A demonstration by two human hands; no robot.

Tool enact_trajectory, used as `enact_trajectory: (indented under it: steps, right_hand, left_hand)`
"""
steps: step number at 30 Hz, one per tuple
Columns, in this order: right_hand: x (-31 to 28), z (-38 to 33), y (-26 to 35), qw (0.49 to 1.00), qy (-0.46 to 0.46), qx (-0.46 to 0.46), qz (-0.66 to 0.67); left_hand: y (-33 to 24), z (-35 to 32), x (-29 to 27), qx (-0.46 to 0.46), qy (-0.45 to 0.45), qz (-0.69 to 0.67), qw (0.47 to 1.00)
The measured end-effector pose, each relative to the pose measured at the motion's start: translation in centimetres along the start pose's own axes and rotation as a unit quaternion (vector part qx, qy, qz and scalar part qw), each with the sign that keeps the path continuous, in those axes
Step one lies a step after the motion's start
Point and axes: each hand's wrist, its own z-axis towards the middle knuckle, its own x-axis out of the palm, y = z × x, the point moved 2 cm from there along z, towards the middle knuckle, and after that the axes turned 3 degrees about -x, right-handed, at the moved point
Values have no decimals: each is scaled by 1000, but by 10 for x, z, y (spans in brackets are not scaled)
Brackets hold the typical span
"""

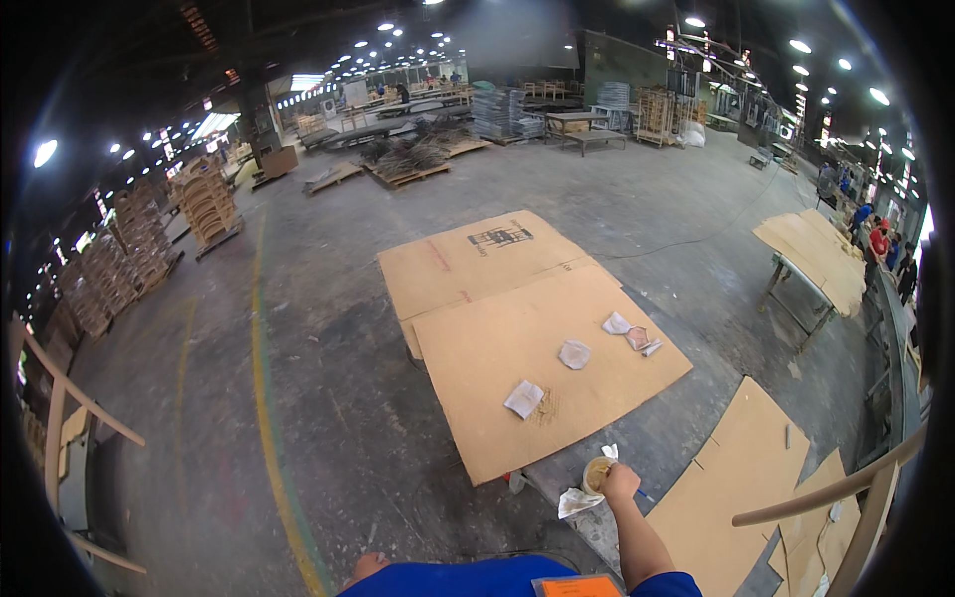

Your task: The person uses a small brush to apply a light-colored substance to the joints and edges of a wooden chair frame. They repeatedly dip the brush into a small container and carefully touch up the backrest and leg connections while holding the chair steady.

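My right hand (621, 484) reaches down at a small round pot (595, 474) holding something yellowish-brown. Its fingers are closed at the pot's rim; what they grip is hidden. A thin blue stick (646, 496) shows just right of that hand. White crumpled cloth (579, 502) lies against the pot's near side. At the lower edge, my left hand (370, 565) hangs low beside my blue shirt, its fingers mostly out of sight. Ahead, a cardboard sheet (477, 438) covers a work surface. On it lie folded whitish cloth pads (523, 399), one beside a brownish smear.
More cardboard (736, 478) lies at the right. Curved wooden frame parts (846, 496) stand near on both sides. A cardboard-topped table (816, 264) is at far right, with people (877, 242) beyond. Stacked wooden parts (204, 204) and a yellow floor line (261, 378) are left.
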Motion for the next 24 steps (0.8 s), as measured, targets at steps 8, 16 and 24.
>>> enact_trajectory:
  steps: [8, 16, 24]
  right_hand:
    - [-2, 1, -7, 999, 6, -18, -34]
    - [-66, 1, -11, 960, -230, 40, 153]
    - [-116, -30, -29, 919, -261, 112, 272]
  left_hand:
    - [8, -17, 7, -29, 0, -8, 1000]
    - [1, -13, 17, 117, -77, 95, 986]
    - [4, -22, 20, 105, -58, -93, 988]
